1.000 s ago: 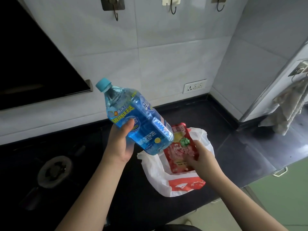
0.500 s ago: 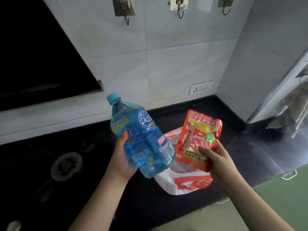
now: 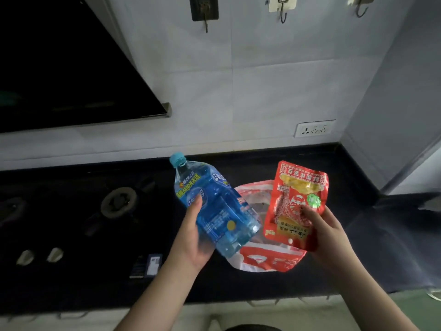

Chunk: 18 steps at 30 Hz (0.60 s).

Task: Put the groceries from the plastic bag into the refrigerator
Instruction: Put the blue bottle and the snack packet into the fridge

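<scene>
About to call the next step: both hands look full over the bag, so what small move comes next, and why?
Probably turn and carry both items toward the refrigerator, which is not in view. The left hand grips the blue bottle, the right hand holds the red snack pouch, and both are lifted clear of the plastic bag on the dark counter.

1. The wall (image 3: 250,91) is made of big pale tiles.
2. Three hooks (image 3: 282,10) hang high up on it.
3. A white plug socket (image 3: 314,128) sits low on the wall, near the corner.
4. The counter (image 3: 346,230) is black and shiny.
5. A gas stove (image 3: 119,203) is set into the counter on the left, with two pale knobs (image 3: 39,255) near its front.
6. A big dark hood (image 3: 71,68) slopes over the stove.
7. The light is dim.
</scene>
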### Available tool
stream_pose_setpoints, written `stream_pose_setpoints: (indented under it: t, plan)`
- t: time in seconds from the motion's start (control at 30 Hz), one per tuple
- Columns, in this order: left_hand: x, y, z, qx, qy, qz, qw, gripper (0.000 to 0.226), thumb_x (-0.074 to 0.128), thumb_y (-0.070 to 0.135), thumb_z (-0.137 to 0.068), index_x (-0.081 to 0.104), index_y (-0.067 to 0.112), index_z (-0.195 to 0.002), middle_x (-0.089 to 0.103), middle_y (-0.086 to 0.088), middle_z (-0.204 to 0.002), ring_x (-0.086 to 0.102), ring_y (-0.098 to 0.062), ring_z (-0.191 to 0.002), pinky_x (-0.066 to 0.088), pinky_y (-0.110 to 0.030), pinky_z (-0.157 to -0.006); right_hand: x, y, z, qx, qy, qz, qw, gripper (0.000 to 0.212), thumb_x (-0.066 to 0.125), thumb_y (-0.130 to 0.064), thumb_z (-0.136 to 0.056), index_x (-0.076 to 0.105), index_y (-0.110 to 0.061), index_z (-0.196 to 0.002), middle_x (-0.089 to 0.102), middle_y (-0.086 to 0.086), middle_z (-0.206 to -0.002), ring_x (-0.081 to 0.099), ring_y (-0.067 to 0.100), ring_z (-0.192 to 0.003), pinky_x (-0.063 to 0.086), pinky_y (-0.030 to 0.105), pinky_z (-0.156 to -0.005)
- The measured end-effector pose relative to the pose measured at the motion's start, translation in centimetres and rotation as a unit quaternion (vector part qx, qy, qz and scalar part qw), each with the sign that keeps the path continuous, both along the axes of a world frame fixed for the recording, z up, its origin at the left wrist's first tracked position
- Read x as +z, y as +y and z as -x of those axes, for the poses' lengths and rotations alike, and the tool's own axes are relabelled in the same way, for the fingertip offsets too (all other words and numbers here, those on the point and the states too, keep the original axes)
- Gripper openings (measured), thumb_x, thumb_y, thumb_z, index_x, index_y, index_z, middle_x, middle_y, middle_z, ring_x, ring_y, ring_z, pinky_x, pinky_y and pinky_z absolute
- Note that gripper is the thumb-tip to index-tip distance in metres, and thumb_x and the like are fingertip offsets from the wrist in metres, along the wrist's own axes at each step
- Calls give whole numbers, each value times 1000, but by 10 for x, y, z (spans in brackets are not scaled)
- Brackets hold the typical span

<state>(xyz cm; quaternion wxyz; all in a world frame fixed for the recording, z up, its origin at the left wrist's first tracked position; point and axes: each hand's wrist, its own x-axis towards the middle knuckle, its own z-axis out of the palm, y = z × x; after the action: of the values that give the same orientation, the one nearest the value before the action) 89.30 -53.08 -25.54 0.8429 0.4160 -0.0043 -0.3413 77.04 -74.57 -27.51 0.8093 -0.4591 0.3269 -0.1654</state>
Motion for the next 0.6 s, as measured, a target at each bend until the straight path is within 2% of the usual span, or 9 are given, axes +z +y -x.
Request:
stream_pose_setpoints:
  t: [0.1,0.2,0.33,0.5,0.6]
  plan:
    - [-14,13,11,9,-17,3,1000,85,86,42,-66,52,9,-137,58,-19,-133,57,-36,-121,50,-51,-95,-7,-3,1,45,1,1,999,31,63,-27,-88,60,-20,-118,73,10,-108,71,34,-95,56,52,-79]
    - [-24,25,32,45,-14,2,999,84,88,41,-63,55,12,-134,56,-20,-135,54,-39,-124,41,-58,-104,-17,4,-2,97,10,12,995,33,64,-30,-85,61,-23,-117,73,7,-108,71,32,-96,54,54,-83]
    - [-31,50,65,144,6,-3,990,68,91,41,-53,71,18,-114,68,-14,-119,65,-32,-108,53,-51,-91,-26,25,-8,179,29,20,983,40,66,-32,-84,59,-20,-121,72,8,-111,70,32,-98,54,55,-86]
    - [-35,103,97,267,-5,-44,963,68,88,43,-59,68,17,-119,67,-15,-121,64,-34,-111,55,-48,-88,-26,58,-19,285,36,59,956,30,63,-28,-88,60,-23,-118,74,5,-106,72,29,-93,56,48,-80]
    - [-32,143,116,329,-16,-88,940,81,88,42,-60,58,10,-128,63,-18,-126,62,-37,-114,55,-46,-84,-24,86,-26,342,30,78,936,30,63,-31,-88,59,-26,-117,74,1,-106,72,26,-93,56,48,-82]
